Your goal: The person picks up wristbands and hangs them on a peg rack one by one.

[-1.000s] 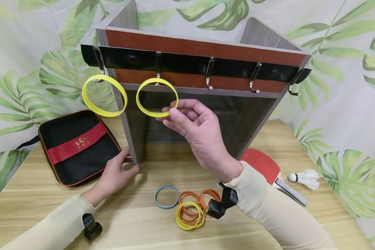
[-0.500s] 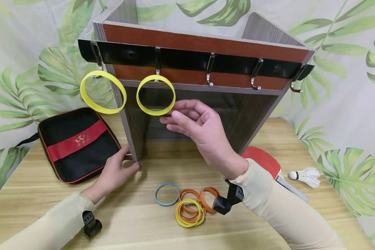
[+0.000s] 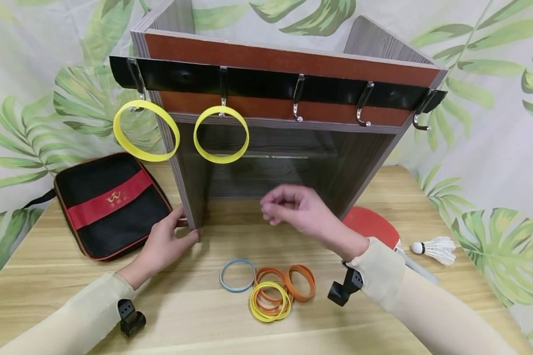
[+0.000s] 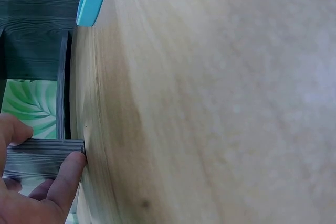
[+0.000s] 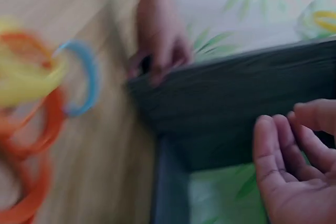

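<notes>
My left hand (image 3: 165, 245) grips the lower front corner of the grey wood-grain cabinet (image 3: 190, 182); in the left wrist view, thumb and fingers (image 4: 71, 174) lie on both sides of the panel edge. My right hand (image 3: 299, 211) is in the air before the cabinet's opening, fingers loosely bent and holding nothing. Two yellow wristbands hang from the black hook rail (image 3: 262, 85): one wristband (image 3: 153, 157) on the leftmost hook, another wristband (image 3: 222, 159) on the second. The other three hooks carry nothing. On the table lie a blue wristband (image 3: 235, 290), orange wristbands (image 3: 303, 298) and yellow wristbands (image 3: 271, 318).
A black and red zip case (image 3: 129, 227) lies left of the cabinet. To the right are a red table tennis bat (image 3: 375, 227), partly behind my right forearm, and a white shuttlecock (image 3: 437, 249). A leaf-patterned cloth (image 3: 497, 148) hangs behind the wooden table (image 3: 177, 320).
My right hand has let go of the yellow wristband on the second hook and moved down and right, away from it. The left hand stays on the cabinet corner.
</notes>
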Action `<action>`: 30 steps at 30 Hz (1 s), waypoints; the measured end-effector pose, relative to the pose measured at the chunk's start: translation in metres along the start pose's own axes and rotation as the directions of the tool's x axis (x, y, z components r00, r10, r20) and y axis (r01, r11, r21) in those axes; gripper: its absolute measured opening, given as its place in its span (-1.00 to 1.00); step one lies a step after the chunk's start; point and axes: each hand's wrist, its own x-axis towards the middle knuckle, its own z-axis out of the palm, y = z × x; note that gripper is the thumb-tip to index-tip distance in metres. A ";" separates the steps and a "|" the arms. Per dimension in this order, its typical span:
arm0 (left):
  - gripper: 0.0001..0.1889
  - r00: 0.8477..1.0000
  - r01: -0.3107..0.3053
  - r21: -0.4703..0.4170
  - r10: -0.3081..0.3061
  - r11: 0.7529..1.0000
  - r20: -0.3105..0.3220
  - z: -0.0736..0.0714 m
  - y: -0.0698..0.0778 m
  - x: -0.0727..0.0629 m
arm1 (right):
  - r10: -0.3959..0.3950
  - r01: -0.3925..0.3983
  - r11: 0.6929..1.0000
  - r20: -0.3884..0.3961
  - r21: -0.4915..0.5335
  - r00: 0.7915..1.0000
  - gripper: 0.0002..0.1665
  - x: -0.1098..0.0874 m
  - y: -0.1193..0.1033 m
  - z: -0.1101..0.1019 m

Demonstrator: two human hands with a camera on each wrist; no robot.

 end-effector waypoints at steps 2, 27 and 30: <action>-0.42 1.000 0.005 0.000 -0.005 1.000 0.003 0.000 0.001 0.000 | 0.002 0.004 0.994 0.053 -0.111 0.999 -0.78 -0.004 0.015 -0.003; -0.42 1.000 0.023 0.005 -0.023 1.000 -0.006 0.001 0.001 -0.001 | 0.104 0.131 0.841 0.394 -0.525 0.913 -0.90 -0.035 0.090 -0.019; -0.42 1.000 0.020 0.004 -0.020 1.000 -0.007 0.001 0.001 -0.001 | 0.088 0.149 0.833 0.392 -0.533 0.916 -0.90 -0.035 0.090 -0.021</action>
